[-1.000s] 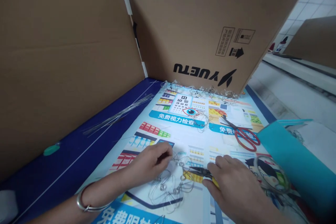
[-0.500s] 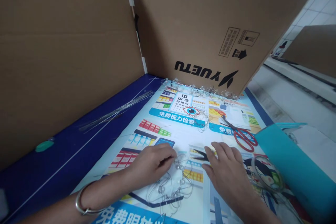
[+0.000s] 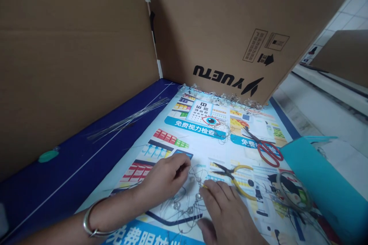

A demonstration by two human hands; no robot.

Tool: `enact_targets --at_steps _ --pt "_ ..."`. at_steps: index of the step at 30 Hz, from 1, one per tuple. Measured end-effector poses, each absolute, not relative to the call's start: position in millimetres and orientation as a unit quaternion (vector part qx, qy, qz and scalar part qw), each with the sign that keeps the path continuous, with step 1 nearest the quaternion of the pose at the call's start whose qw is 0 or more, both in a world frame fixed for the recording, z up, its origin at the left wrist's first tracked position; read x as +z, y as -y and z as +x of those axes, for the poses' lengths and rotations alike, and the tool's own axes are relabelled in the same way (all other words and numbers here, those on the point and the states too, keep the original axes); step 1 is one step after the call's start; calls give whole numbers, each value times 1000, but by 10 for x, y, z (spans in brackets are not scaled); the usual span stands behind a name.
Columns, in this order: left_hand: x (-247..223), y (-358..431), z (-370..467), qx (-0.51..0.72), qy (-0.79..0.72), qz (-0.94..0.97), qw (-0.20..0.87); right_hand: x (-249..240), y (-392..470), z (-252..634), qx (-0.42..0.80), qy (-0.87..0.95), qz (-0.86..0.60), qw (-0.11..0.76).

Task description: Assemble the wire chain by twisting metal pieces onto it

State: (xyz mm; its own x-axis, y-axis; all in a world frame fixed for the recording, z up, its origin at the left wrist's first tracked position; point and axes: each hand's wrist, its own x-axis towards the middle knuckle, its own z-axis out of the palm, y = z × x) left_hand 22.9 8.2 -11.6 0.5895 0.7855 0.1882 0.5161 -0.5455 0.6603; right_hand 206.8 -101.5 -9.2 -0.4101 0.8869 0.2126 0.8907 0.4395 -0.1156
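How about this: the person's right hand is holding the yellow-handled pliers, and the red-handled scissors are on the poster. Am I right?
Not quite. The head view shows the yellow-handled pliers lying on the poster, not held in the right hand. The red-handled scissors are on the poster.

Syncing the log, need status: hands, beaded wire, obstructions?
Left hand curled at beaded wire, grip unclear. Right hand open, fingers at its edge. Wire loosely looped on poster. Pliers beyond right hand, scissors farther; neither blocking.
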Motion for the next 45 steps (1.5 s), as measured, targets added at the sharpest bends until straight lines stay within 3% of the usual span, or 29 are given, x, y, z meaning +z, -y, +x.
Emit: enact_targets --at_steps 5,20,27,39,45 --pt "-130 -62 207 203 -388 854 280 -28 942 2018 62 821 -556 114" --pt "-146 10 160 254 -357 861 258 -100 879 1978 66 796 -575 176" --pt "-159 7 144 217 -338 879 256 -30 820 1996 97 795 -588 115" --pt "-219 3 175 171 -305 917 191 -158 827 2035 -25 824 -562 74" --pt "-230 -7 213 173 -271 939 124 -155 828 2017 -25 836 -544 67"
